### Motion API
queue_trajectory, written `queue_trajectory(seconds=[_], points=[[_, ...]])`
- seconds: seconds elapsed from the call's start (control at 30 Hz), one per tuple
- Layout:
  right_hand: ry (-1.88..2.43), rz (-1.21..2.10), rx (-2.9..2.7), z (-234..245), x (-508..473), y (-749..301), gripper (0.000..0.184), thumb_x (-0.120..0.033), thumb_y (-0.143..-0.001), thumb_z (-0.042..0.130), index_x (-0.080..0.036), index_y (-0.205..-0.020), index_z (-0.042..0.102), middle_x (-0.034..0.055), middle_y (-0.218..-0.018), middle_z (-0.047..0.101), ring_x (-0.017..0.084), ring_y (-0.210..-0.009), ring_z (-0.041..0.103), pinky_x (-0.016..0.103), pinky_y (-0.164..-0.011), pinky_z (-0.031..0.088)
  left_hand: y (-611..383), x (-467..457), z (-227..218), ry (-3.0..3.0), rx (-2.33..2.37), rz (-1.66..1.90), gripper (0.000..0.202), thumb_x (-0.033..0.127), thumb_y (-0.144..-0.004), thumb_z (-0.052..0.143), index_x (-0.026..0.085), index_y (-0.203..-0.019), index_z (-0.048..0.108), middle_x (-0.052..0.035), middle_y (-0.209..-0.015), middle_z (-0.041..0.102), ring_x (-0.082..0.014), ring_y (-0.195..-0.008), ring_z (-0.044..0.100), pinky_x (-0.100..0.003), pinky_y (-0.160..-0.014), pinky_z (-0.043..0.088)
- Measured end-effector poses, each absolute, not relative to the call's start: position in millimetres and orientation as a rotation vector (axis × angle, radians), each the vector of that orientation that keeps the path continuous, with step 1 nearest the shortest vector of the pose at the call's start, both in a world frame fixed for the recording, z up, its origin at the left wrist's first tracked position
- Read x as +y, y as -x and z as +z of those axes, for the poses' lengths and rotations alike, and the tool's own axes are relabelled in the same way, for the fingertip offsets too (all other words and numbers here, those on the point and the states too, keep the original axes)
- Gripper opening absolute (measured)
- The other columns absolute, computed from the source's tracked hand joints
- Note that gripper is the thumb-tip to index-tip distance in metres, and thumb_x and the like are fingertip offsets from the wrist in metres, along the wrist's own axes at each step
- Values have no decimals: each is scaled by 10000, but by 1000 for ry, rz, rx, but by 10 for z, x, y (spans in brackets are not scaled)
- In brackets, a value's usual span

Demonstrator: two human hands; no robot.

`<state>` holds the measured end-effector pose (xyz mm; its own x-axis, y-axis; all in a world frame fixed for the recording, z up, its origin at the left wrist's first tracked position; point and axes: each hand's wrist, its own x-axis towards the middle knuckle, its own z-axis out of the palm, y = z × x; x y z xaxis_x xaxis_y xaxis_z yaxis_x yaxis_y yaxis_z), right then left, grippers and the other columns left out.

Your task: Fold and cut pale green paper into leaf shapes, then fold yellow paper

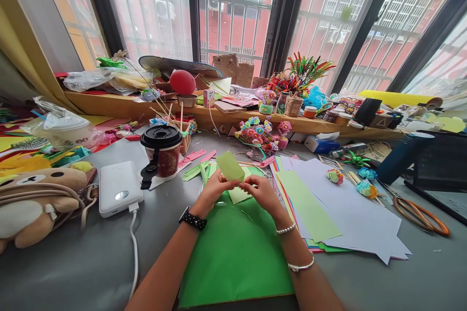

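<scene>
Person is working over a green mat (233,262). Left hand (216,188) is pinching a light-green paper piece (229,167) between thumb and fingers; right hand (260,193) is closing narrow, fingertips pinching its lower right edge. Paper is being held up above the mat's far end.

Mat's near edge is showing a thin brown rim; forearms are running along its left and right edges. Gray tabletop (160,223) is showing left of the mat, as far as the white cable (134,252), and also right of it, below the white paper sheets (361,204).

Mat is looking smooth and slightly glossy, with a thin green sliver (247,215) lying on it. Held paper is flat, matte, angular. A pale green sheet (240,196) is lying under the hands at the mat's far end.

Left of the mat: white plastic power bank (118,189), plush bear (40,204) wrapped in a beige cord, black-lidded cup (162,153). Beyond the mat: pink paper strips (193,157), bunched craft flowers (264,133). Right of the mat: a light-green paper strip (308,206) is overlapping the white sheets, crowding that side; farther right, orange-handled scissors (425,216) and a dark blue cylinder (403,158), leaning.
</scene>
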<state>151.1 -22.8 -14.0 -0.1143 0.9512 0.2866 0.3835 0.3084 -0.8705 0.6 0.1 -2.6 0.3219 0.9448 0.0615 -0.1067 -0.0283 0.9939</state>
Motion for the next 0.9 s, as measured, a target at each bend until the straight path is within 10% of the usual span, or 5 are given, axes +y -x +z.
queue_trajectory(seconds=[0.9], points=[[1206,723,-1615,-162,-207,-1499,246,-351,-788,430,-186,-616,490,5,-589,557,128,-557,535,237,-515,431,12,61,-117,-1620,991,1127,351,252,-612,640,159,-910,479,-21,-734,605,-178,-686,578,-288,-630,425]])
